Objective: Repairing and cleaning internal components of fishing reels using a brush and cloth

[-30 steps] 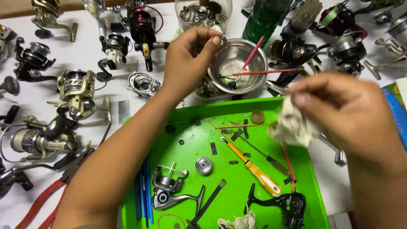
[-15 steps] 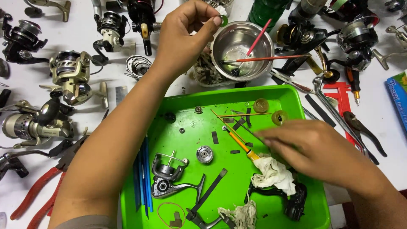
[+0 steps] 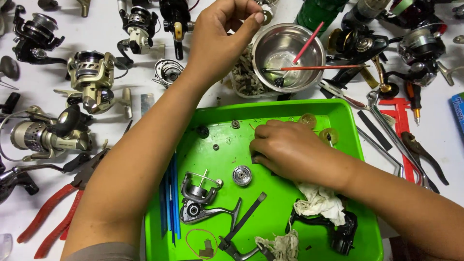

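Overhead, the head camera looks down on a white tabletop (image 3: 145, 104) crowded with fishing reels and tools. The left hand (image 3: 220, 36) is raised above the far edge of a green tray (image 3: 357, 145), its fingers (image 3: 256, 18) pinched narrowly on a small round metal part (image 3: 266, 14), held just beside the rim of a steel bowl (image 3: 316, 48). Two red-handled brushes (image 3: 319, 67) rest in that bowl, one lying across it and one leaning against its side.

The right hand (image 3: 295, 152) lies palm down inside the tray, fingers curled against the tray floor near its middle; whether they grip anything cannot be told, since they hide what is under them. Just beyond the knuckles sit two brass-coloured gears (image 3: 328, 135), one partly covered by the hand. A small silver spool (image 3: 241, 175) lies just beside the hand on its left. Nearer the camera, a stripped grey reel body (image 3: 195, 203) lies in the tray, with blue rods (image 3: 171, 198) along the tray's left wall. A white rag (image 3: 319, 203) rests under the right forearm, draped on a black reel frame (image 3: 338, 232).

Left of the tray, red-handled pliers (image 3: 53, 212) lie on the tabletop, and several assembled spinning reels (image 3: 92, 82) stand beyond them.
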